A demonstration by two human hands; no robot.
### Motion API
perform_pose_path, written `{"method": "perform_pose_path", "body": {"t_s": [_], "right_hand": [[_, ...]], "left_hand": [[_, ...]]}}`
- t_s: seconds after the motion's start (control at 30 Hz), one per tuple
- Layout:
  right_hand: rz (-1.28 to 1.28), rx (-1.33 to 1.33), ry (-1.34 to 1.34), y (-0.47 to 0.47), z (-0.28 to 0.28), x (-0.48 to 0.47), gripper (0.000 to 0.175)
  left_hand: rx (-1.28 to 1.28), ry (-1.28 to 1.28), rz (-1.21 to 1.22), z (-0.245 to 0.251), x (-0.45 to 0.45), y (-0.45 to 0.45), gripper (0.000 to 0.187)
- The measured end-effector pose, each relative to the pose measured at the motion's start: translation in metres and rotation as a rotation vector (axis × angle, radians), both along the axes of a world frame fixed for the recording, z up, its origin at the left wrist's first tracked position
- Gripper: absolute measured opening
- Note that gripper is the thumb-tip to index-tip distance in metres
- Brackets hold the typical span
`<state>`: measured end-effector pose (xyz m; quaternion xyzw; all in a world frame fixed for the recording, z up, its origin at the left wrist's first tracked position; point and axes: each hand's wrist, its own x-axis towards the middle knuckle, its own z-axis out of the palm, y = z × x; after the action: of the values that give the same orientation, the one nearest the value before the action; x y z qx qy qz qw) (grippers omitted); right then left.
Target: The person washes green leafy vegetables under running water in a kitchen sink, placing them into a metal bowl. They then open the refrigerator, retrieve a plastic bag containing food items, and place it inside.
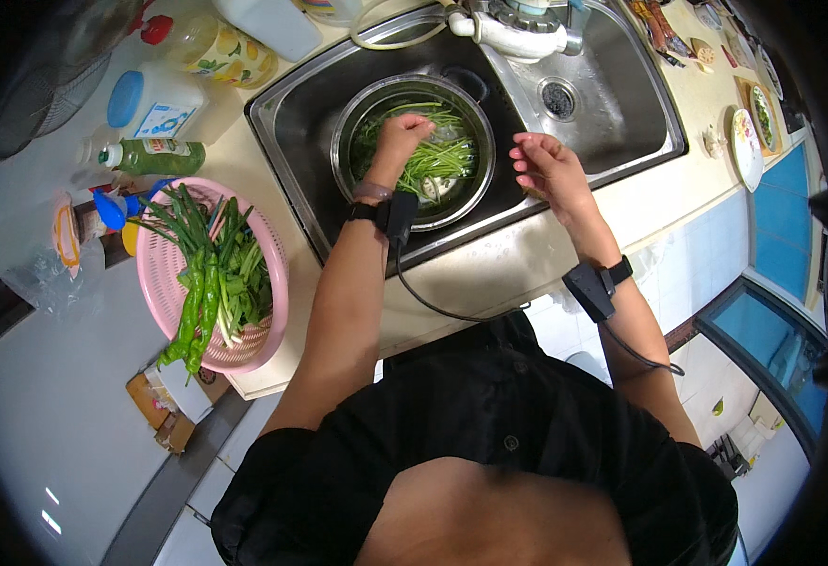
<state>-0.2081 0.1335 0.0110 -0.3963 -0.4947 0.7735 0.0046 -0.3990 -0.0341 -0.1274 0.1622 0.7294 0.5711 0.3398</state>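
Note:
A round metal basin [485,166] stands in the left bowl of the steel sink, holding water and green leafy stems [445,160]. My left hand [401,141] is over the basin with its fingers curled at the stems; whether it grips any of them cannot be told. To the right of the basin, above the sink's front edge, my right hand [547,167] is raised with its fingers bent and thumb near them; something small and brownish shows below its fingers. Something pale and round lies among the stems. A pink plastic basket [281,311] on the left holds green peppers [200,304], scallions and leafy greens.
A white faucet fitting [520,35] and a hose cross the back of the sink. Several bottles, including a green one [159,156], line the counter at the left. Plates, one floral [746,148], and garlic [714,141] lie at the right. Black cables hang from both wrist devices.

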Motion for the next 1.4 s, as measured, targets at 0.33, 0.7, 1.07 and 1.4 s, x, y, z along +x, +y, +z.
{"method": "perform_pose_path", "body": {"t_s": [0.33, 0.7, 1.07, 1.4], "right_hand": [[0.465, 0.402, 0.212, -0.019, 0.016, -0.030, 0.019], [0.224, 0.064, 0.128, -0.016, 0.053, 0.017, 0.016], [-0.230, 0.764, -0.173, 0.062, 0.089, 0.238, 0.016], [-0.227, 0.615, -0.528, 0.085, -0.029, 0.291, 0.031]], "left_hand": [[0.417, -0.152, -0.201, 0.143, 0.056, 0.003, 0.025], [0.323, 0.203, -0.260, 0.168, 0.081, 0.007, 0.023], [-0.065, 0.205, -0.271, 0.089, 0.034, -0.036, 0.031], [-0.122, 0.069, -0.177, 0.085, 0.025, -0.034, 0.030]]}}
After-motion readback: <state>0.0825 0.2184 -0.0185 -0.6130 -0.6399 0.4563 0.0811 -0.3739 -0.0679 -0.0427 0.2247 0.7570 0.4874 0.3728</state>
